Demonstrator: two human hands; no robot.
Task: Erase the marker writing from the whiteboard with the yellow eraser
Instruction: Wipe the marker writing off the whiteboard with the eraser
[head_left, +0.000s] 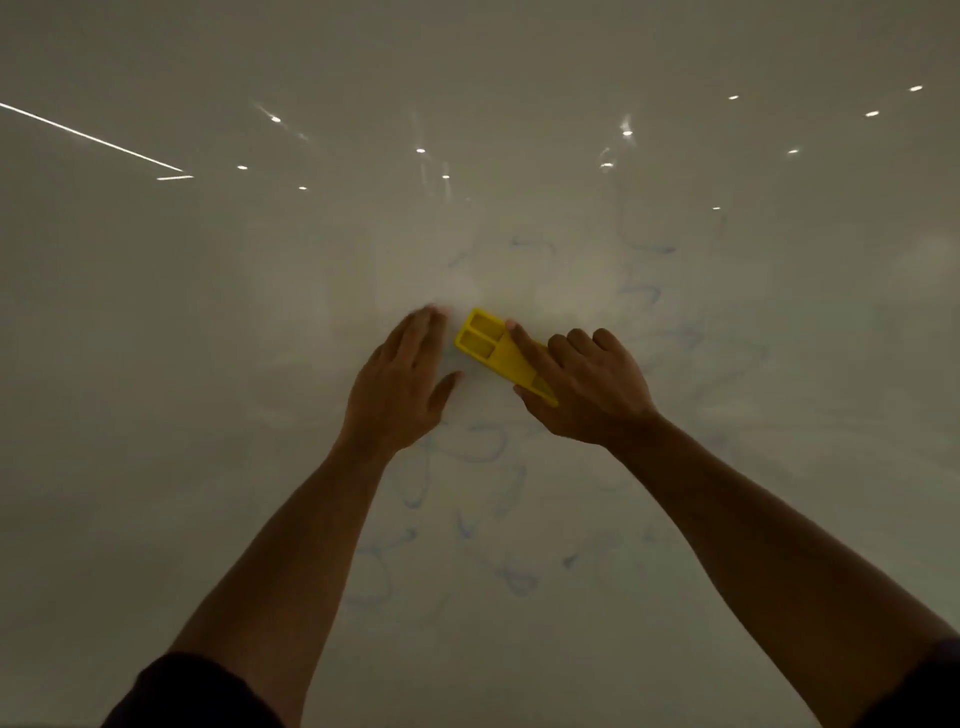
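The whiteboard (208, 364) fills the whole view. Faint, smeared blue marker traces (483, 457) run across its middle and right, below and beside my hands. The yellow eraser (488, 345) lies flat against the board at the centre, tilted so its long axis runs from upper left to lower right. My right hand (587, 389) is shut on the yellow eraser, with the index finger stretched along its top and the palm over its lower end. My left hand (400, 384) rests flat on the board just left of the eraser, fingers together and extended, holding nothing.
Ceiling lights show as bright reflected spots (420, 150) across the board's upper part, and a reflected light strip (88, 136) crosses the upper left. The scene is dim. Dark sleeves (192, 696) sit at the bottom corners.
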